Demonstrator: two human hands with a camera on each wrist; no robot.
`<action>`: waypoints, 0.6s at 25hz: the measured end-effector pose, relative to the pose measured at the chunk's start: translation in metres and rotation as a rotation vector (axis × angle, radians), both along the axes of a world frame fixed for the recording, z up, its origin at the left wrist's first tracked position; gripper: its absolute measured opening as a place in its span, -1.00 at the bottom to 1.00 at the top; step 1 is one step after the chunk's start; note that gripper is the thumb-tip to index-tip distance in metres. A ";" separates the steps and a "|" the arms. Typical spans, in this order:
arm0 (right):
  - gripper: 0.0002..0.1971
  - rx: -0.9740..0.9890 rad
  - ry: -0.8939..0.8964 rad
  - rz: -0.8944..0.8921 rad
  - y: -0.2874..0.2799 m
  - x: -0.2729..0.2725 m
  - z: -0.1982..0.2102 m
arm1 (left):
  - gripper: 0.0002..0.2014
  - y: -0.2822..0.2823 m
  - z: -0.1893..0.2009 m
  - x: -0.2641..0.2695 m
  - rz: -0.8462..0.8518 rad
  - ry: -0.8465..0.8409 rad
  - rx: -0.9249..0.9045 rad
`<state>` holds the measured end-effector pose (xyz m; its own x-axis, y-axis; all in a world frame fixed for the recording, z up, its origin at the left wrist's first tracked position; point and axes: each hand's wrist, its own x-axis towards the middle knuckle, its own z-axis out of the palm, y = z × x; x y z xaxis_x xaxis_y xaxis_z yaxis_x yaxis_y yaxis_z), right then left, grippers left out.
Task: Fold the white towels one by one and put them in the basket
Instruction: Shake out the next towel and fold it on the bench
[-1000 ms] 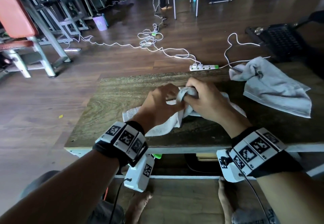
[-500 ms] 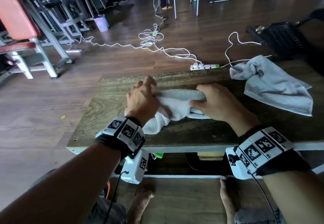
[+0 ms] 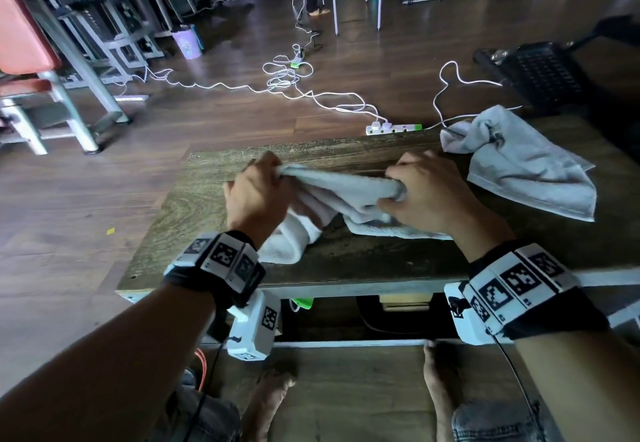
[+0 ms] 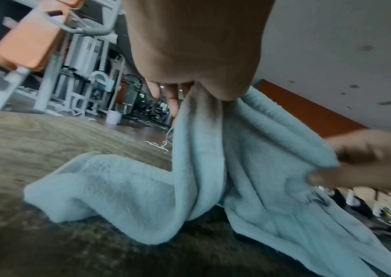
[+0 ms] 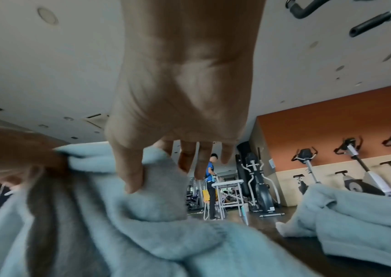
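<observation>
Hands (image 3: pixel 258 196) farther apart, towel (image 3: pixel 346 189) stretched — lifted off table (image 3: pixel 194 199)

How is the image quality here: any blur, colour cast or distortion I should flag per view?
Head view: dim, wide-angle bending at the edges, towel readable. Left wrist view: right hand smeared with blur, towel tinted bluish. Right wrist view: left hand blurred, near towel soft, background gym machines sharper.

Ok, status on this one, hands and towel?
Both hands, left hand and right hand, pinch towel edge, lifted off table. Second towel waits, right. Nothing blocking.
</observation>
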<state>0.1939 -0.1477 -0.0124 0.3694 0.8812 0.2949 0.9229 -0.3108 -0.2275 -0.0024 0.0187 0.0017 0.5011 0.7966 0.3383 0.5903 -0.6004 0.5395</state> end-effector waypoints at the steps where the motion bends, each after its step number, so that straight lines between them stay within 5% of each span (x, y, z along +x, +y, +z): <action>1: -0.79 0.019 0.028 0.006 -0.003 0.003 0.001 | -0.77 0.009 0.001 -0.004 0.074 0.052 -0.044; 4: -0.77 0.144 0.152 0.042 -0.005 0.004 0.003 | -0.61 0.011 0.003 -0.006 0.103 0.273 -0.150; 7: -0.80 0.245 0.310 0.107 0.002 -0.012 0.007 | -0.21 -0.021 0.000 0.003 -0.228 0.314 -0.153; 11: -0.80 0.263 0.242 0.185 0.003 -0.020 0.014 | -0.75 -0.043 -0.005 0.021 -0.394 0.113 0.025; 15: -0.70 0.074 0.197 0.088 -0.007 0.007 0.006 | -0.82 -0.017 0.005 0.022 -0.242 -0.053 0.036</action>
